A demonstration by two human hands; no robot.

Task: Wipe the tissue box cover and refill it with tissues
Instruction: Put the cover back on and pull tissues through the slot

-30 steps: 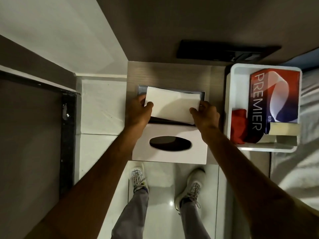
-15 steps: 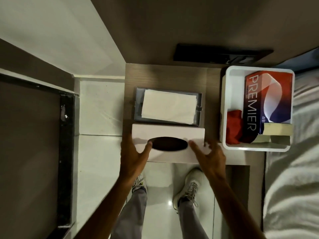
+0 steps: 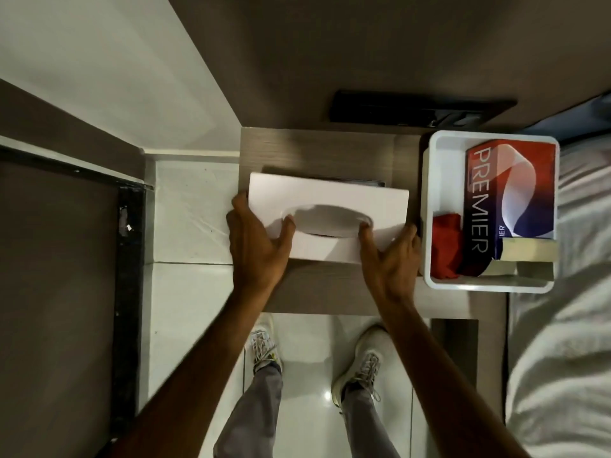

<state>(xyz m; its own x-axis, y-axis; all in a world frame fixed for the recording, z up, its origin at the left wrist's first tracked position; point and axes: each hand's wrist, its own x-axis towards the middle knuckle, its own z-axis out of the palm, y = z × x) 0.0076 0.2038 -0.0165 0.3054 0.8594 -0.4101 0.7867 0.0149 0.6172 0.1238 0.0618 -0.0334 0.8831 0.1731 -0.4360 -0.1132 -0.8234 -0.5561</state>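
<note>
The white cover (image 3: 327, 206) is held over the dark base tray (image 3: 367, 183) on the wooden table (image 3: 317, 292); only a thin strip of the tray shows past the cover's far edge. The left hand (image 3: 256, 246) is closed around the cover's left end, thumb hooked into the oval slot (image 3: 325, 221). The right hand (image 3: 393, 256) clasps the right end the same way. The tissues cannot be seen beneath the cover.

Procedure, as judged from here:
1. Square the cover's long edges with the tray before lowering.
2. Lower both ends evenly; a tilted cover is likely to catch the tray rim.
3. Keep the thumbs shallow in the slot so they do not crumple the top tissue.
4. Avoid nudging the white bin (image 3: 429, 213) just beside the right hand.
</note>
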